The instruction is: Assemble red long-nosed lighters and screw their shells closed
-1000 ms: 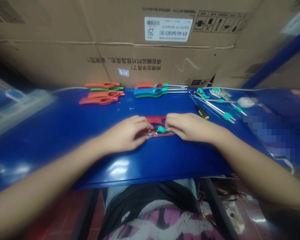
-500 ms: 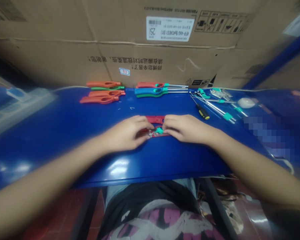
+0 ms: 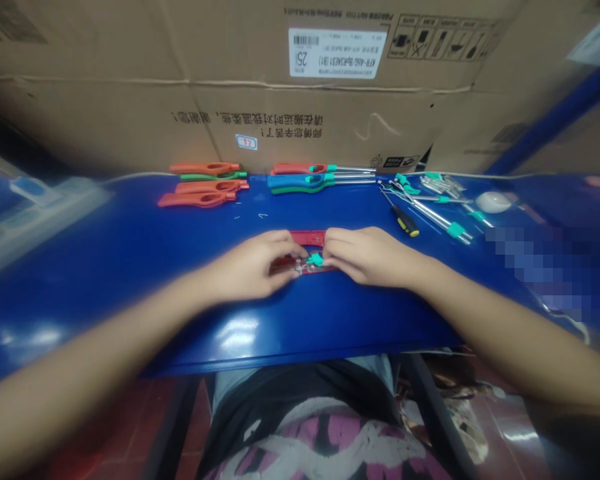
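Both hands work at a red lighter casing half (image 3: 307, 269) lying on the blue table, with a green trigger piece (image 3: 315, 259) and thin pale wires in it. My left hand (image 3: 267, 265) is closed around the left part of this casing, thumb and fingers near the wires. Fingers of my right hand (image 3: 363, 257) are pinched at its right part, beside the green trigger piece. Just behind lies a second red casing half (image 3: 307, 237), partly covered by both hands. What exactly sits between the fingertips is too small to see.
Orange and green lighter handles (image 3: 205, 187) lie at the back left. Lighters with metal tubes (image 3: 325, 180) lie at the back middle. To the right are a black and yellow screwdriver (image 3: 406, 221), metal tubes with green parts (image 3: 443, 219) and a white round object (image 3: 493, 202). Cardboard (image 3: 250, 53) stands behind.
The right hand and the green trigger piece have shifted very slightly left in view. Both hands stay at the red casing half.
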Motion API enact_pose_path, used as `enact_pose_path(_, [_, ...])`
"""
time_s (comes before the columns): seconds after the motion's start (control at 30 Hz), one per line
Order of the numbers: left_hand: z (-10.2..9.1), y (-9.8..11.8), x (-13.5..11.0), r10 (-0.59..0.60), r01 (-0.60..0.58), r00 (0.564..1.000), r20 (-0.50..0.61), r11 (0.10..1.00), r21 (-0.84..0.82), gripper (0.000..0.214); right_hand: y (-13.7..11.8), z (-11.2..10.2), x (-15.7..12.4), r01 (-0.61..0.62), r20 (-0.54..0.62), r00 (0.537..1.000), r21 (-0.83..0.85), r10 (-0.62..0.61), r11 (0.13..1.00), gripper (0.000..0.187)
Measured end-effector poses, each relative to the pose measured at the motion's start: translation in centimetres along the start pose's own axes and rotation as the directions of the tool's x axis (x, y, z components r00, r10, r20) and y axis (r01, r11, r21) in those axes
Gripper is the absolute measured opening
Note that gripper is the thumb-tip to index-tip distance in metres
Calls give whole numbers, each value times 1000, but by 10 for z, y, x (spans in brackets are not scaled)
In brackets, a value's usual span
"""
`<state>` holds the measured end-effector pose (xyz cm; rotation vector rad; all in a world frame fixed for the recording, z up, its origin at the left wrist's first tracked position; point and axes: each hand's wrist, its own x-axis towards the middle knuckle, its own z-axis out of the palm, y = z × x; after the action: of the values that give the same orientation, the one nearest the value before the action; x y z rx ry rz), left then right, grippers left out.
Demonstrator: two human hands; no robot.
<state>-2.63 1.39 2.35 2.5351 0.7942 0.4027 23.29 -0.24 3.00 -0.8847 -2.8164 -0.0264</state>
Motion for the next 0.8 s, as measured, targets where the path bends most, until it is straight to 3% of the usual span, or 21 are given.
enact_pose_path(0.47, [0, -2, 1, -6, 7, 1000, 8, 998, -65, 28, 0, 6, 1, 16, 9, 1000, -34, -16, 999, 30])
enact_pose_path(0.8, [2, -3, 0, -27, 28, 1000, 10, 996, -86, 30, -1, 9, 1, 21, -104, 994, -12, -22, 1000, 21])
